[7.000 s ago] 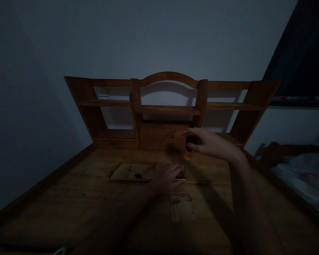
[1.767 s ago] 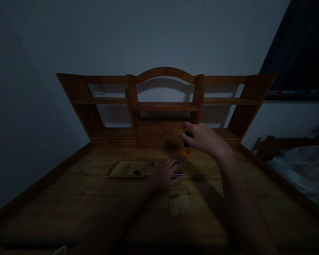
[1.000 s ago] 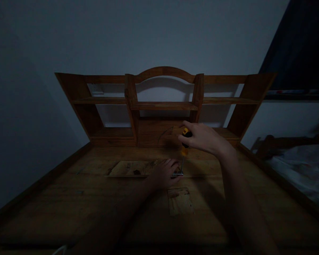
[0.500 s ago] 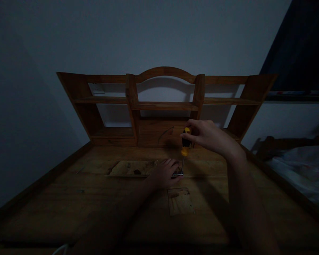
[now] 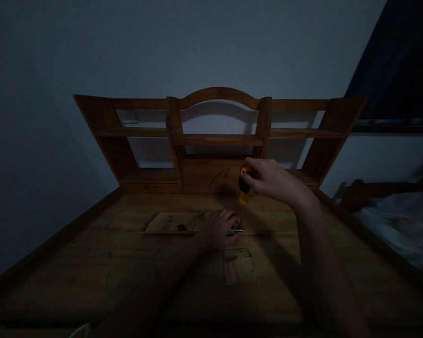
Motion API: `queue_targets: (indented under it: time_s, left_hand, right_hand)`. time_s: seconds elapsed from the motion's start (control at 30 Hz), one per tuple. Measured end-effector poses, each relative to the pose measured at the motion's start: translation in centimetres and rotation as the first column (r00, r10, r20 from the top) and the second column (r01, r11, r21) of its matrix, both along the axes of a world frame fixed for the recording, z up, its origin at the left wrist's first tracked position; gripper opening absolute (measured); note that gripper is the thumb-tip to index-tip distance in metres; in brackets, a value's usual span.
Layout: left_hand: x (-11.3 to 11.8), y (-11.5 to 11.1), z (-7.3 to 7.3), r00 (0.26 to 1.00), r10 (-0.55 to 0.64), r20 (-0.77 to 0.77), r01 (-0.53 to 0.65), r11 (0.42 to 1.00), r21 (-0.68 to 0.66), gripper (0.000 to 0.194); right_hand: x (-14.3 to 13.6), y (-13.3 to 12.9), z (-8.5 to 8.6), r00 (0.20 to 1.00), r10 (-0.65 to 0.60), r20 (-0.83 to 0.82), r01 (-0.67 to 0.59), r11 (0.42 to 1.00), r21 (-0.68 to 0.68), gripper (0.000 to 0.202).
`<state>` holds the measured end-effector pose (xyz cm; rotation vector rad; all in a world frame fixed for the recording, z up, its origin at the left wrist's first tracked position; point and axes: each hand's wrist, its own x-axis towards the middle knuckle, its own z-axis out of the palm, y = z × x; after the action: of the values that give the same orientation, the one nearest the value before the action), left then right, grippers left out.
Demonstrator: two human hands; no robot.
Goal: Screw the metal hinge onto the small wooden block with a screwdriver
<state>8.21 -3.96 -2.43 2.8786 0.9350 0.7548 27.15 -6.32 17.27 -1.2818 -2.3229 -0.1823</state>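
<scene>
A yellow and black screwdriver stands nearly upright in my right hand, whose thumb and fingers close round the top of its handle. Its shaft runs down to one end of a small metal piece on the wooden desk. My left hand rests on the desk and holds that metal piece between thumb and fingers, which hide part of it. Under and beside my left hand lies a pale, worn strip in the desktop.
A wooden shelf unit stands at the back against the wall. Nearer me is a pale square patch in the desktop. Raised edges border the desk on both sides. At the right lies a whitish plastic-like heap.
My right hand has shifted slightly left, and the screwdriver handle with it, so the tool stands more upright. My left hand and the metal piece have hardly moved.
</scene>
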Motion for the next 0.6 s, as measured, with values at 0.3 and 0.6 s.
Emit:
queue_targets:
  time_s: [0.3, 0.6]
  left_hand:
    - [-0.09, 0.03, -0.04, 0.999, 0.009, -0.041, -0.009, 1.0, 0.007, 0.049]
    - [-0.09, 0.07, 0.46, 0.99, -0.044, -0.132, 0.055, 0.995, 0.079, 0.031]
  right_hand:
    - [0.13, 0.26, -0.27, 0.994, -0.105, 0.035, 0.103, 0.992, 0.066, 0.03]
    - [0.78, -0.25, 0.35, 0.989, 0.116, -0.091, -0.124, 0.988, -0.092, 0.022]
